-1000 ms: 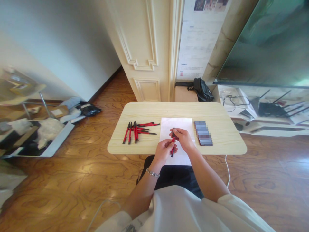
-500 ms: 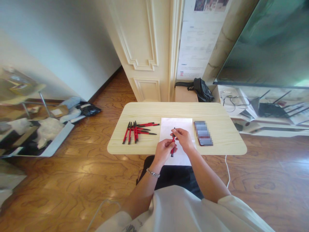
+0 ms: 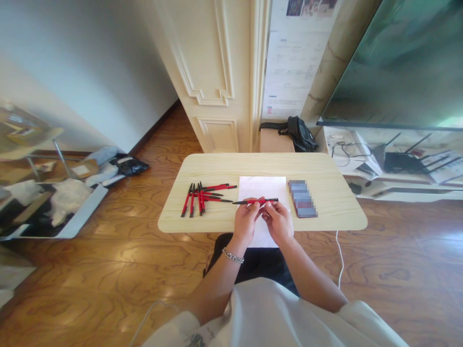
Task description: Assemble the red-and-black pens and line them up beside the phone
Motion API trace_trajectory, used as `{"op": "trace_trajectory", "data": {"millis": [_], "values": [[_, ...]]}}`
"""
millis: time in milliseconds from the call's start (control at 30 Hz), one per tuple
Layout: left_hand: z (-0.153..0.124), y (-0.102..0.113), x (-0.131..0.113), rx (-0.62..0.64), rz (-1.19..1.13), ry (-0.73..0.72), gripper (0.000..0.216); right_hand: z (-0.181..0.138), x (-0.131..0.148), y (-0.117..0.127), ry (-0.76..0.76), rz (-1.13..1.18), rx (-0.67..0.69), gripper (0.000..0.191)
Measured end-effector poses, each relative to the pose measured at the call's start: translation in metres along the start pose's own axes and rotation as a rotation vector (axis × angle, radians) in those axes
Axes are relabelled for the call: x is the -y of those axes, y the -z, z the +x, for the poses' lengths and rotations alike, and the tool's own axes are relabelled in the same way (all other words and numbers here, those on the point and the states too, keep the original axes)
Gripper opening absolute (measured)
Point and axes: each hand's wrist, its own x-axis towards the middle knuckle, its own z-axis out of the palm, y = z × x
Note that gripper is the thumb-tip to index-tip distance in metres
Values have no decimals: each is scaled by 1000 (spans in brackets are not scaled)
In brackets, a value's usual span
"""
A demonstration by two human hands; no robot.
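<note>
Presently, the tabletop (image 3: pixel 213 166) carries paper (image 3: pixel 262 187) overhanging its near edge; a stray brush could drag it off. Toward the left edge, crossed pens (image 3: pixel 201 198) could roll if knocked. The left hand (image 3: pixel 246 224) and right hand (image 3: pixel 280 222) pinch one pen (image 3: pixel 251 202), over the paper toward the near edge; a slack grip could drop it. Against the earlier frame, the pen has turned from lengthwise to crosswise.

A wood-grain floor (image 3: pixel 398 255) (glossy, catching patches of light) runs beneath a pale tabletop (image 3: pixel 336 188); beyond stand a cream moulded panel (image 3: pixel 202 53), plain wall (image 3: pixel 94 67) and dark screen (image 3: pixel 405 72).
</note>
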Motion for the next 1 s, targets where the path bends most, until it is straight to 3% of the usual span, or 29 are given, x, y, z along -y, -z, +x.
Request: {"op": "trace_trajectory", "data": {"millis": [233,533,733,1000], "values": [[-3,3,5,18,143,25,31,16,10,-4,-14,199,-57,21],[4,42,2,-19,673,-120,22,70,34,19,-86,506,-19,19],[12,63,-10,-67,1025,-260,18,85,31,27,-214,521,47,36],[21,74,-7,34,1291,-425,20,89,31,27,-158,355,-40,38]]}}
